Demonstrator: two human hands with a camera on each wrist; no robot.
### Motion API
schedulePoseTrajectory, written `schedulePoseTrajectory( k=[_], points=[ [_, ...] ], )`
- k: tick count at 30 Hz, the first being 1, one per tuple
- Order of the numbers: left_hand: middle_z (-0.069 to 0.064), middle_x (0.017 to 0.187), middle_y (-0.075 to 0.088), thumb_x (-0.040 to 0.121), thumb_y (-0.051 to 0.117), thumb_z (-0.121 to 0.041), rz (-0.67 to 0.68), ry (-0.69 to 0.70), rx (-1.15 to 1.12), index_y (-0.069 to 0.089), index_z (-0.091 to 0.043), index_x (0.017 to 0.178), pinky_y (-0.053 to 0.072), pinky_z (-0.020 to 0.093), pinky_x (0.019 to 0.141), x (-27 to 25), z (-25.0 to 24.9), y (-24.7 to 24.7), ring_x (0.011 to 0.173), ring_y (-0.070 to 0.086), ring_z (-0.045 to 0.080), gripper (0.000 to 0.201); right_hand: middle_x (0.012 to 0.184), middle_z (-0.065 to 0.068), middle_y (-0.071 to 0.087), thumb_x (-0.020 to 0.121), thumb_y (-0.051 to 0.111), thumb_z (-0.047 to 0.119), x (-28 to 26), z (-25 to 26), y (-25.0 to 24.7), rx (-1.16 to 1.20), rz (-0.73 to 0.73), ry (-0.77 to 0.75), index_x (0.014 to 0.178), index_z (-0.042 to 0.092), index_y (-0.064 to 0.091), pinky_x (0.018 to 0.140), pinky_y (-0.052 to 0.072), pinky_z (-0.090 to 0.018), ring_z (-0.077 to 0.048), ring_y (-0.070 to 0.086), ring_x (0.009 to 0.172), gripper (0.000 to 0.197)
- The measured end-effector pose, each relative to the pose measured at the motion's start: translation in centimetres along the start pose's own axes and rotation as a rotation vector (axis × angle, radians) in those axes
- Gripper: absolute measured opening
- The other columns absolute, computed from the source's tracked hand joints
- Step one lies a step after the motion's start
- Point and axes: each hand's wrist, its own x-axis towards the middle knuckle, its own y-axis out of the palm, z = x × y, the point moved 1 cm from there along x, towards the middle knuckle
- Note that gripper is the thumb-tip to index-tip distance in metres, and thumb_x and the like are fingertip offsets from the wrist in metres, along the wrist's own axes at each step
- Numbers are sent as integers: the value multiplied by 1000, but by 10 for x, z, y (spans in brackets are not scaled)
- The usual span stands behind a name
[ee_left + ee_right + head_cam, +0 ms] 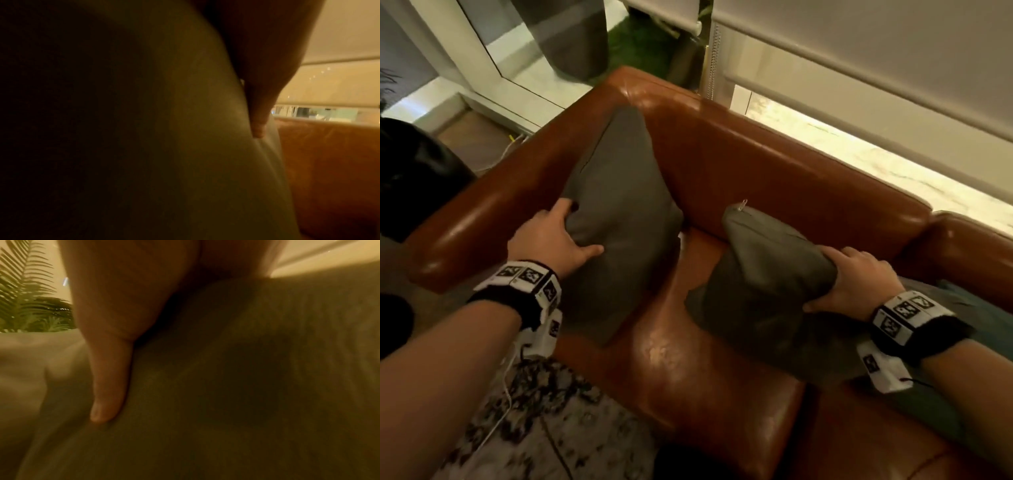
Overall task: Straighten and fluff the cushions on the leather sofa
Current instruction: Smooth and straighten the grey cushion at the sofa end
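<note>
Left hand point(553, 236) grips the upright grey cushion point(616, 212); right hand point(854, 281) clutches the slumped cushion point(760, 274) on the leather sofa point(774, 164).

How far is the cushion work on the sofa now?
Nothing looks finished. In hand: the left hand grips the upright cushion in the sofa corner; the right hand grips the slumped cushion on the seat. Left: fluffing and placing both.

Thumb point(107, 386) of right hand point(131, 288) presses grey cushion point(226, 386); fern point(26, 305) behind.
</note>
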Motion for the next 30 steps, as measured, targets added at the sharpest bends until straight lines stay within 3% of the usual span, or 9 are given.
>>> schedulePoseTrajectory(
  k=[4,7,11,15,18,22,25,27,30],
  points=[
    [12,144,37,66,69,-71,119,-60,133,20,-34,146,44,56,100,50,1,18,129,41,40,100,150,-7,32,46,65,89,82,4,19,-23,101,97,152,39,2,109,31,-56,-36,35,135,133],
    [9,156,25,69,55,-80,126,-105,144,8,-37,151,29,59,111,58,15,42,138,31,41,103,159,-8,18,51,63,89,122,-5,33,68,69,110,151,43,-8,114,22,-61,-39,24,142,131],
    [4,163,4,52,52,-93,169,-82,99,-17,-48,146,12,63,115,30,26,61,147,14,38,125,141,-3,46,46,57,92,125,-18,31,183,20,18,147,51,10,102,42,-53,-31,50,122,118],
    [10,145,42,56,65,-82,142,-34,118,-6,-51,146,37,62,102,20,34,53,127,46,39,118,125,0,56,53,67,82,122,-15,15,201,-155,-53,145,49,26,89,50,-44,-26,58,108,106],
    [8,139,48,59,67,-78,128,-7,118,-1,-52,146,40,60,98,22,35,46,120,52,37,113,145,-1,41,53,63,86,133,-6,10,121,-17,-52,149,51,12,100,45,-48,-29,48,126,114],
    [4,160,16,58,68,-78,254,-120,108,-19,-50,144,23,67,111,21,48,52,141,28,38,125,162,-2,11,47,64,89,153,9,10,29,165,14,148,51,-11,113,28,-58,-34,24,144,131],
    [2,163,5,72,62,-70,-14,-14,133,-15,-42,149,11,65,116,-3,48,52,149,7,36,113,164,-2,2,63,73,70,130,27,3,-34,13,22,149,46,-18,119,12,-57,-30,5,150,127],
    [4,162,13,82,52,-60,-221,96,126,2,-34,154,9,63,117,-31,37,62,149,7,37,92,163,-3,11,76,67,60,102,53,7,-62,-205,-168,151,44,-11,119,14,-58,-28,6,150,109],
    [3,164,10,89,40,-57,-248,55,65,11,-32,155,1,62,117,-53,16,95,150,1,37,76,159,1,25,86,50,52,78,123,36,105,-305,-531,153,40,14,117,21,-55,-23,16,148,76]
  ],
)
